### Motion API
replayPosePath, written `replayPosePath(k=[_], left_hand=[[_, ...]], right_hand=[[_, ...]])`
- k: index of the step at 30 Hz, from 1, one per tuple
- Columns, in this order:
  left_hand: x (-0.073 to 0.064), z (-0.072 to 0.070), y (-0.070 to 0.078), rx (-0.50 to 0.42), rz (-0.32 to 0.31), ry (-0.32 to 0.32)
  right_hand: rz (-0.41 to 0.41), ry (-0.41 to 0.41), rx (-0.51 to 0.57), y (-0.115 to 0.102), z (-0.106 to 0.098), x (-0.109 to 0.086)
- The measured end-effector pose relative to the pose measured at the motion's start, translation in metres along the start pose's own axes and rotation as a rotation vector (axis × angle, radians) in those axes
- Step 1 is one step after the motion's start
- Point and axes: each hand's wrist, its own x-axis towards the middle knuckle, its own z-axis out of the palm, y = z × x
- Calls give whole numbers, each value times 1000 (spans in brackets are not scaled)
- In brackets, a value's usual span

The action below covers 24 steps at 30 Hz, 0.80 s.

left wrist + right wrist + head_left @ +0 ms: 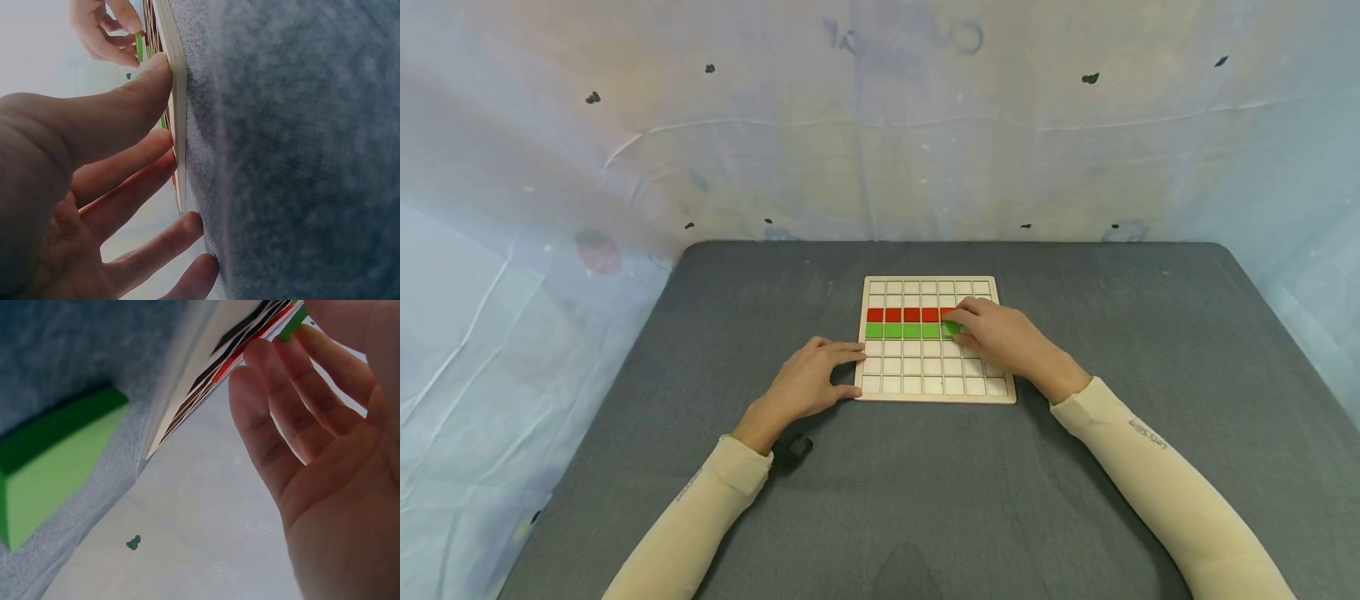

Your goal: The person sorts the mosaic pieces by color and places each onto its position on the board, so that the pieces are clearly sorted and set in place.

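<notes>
A pale wooden grid board (934, 399) lies flat on the table. One row holds several red tiles (912, 315), and the row just nearer holds several green tiles (902, 331). Between thumb and fingers my right hand (1011, 337) pinches another green tile (952, 327), tilted over the right end of the green row; in the left wrist view this tile (139, 47) stands on edge. My left hand (807, 379) touches the board's left edge with thumb and fingertips, fingers fairly straight. The right fingers hide part of the red row.
A dark grey table (880, 492) surrounds the board. Behind it hangs a pale patterned sheet (880, 167). A black object (793, 450) shows under the left wrist. Close to the camera in the right wrist view is a large green block-like shape (62, 456).
</notes>
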Motion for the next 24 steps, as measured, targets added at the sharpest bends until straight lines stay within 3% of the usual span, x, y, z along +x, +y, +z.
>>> replayPosePath(k=[24], left_hand=[[0,0,-1,-1,-3,-26]], right_hand=[[35,-73,28,-1,0,3]])
